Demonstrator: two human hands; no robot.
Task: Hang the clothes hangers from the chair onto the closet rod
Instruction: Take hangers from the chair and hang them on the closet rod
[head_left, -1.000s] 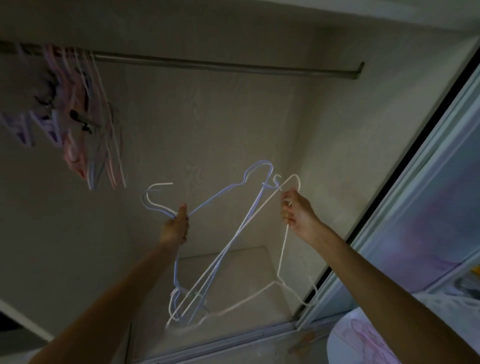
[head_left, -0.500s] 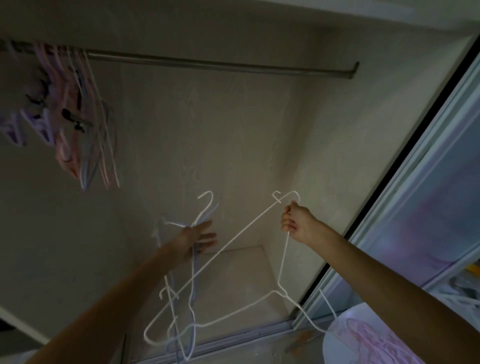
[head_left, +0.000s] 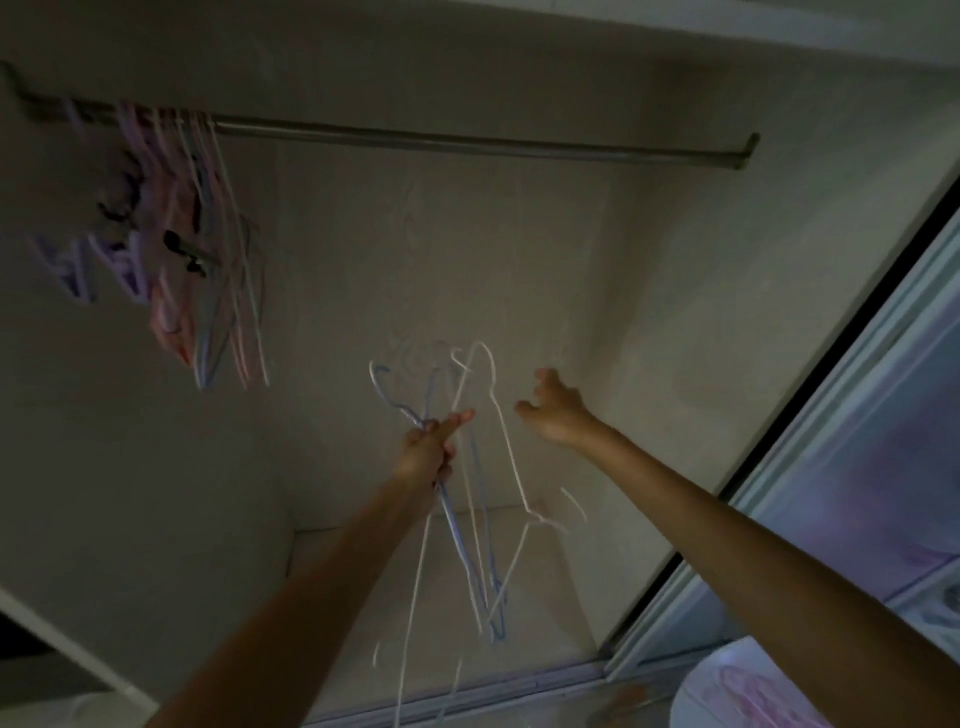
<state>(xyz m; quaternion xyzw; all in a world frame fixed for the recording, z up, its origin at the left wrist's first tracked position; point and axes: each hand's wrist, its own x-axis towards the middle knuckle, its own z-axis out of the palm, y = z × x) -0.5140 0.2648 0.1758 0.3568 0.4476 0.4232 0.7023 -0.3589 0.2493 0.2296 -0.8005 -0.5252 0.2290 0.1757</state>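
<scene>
Overhead, left hand (head_left: 428, 449) grips bundled wire hangers (head_left: 470, 525); right hand (head_left: 556, 413) loosely spread, empty; closet rod (head_left: 467, 141) above.

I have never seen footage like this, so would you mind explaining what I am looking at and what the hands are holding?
There is no machine here: a person wears one wide-angle camera on the head, so you see their own two bare arms reaching up into a closet. The left hand grips a bundle of thin wire hangers, white and blue, hooks uppermost. The right hand is open beside them with fingers loosely spread and holds nothing. Overhead runs the metal closet rod, bare along most of its length. At its left end hang pink and purple hangers already in place. The picture is dim and blurred, so I cannot count the hangers in the bundle.
</scene>
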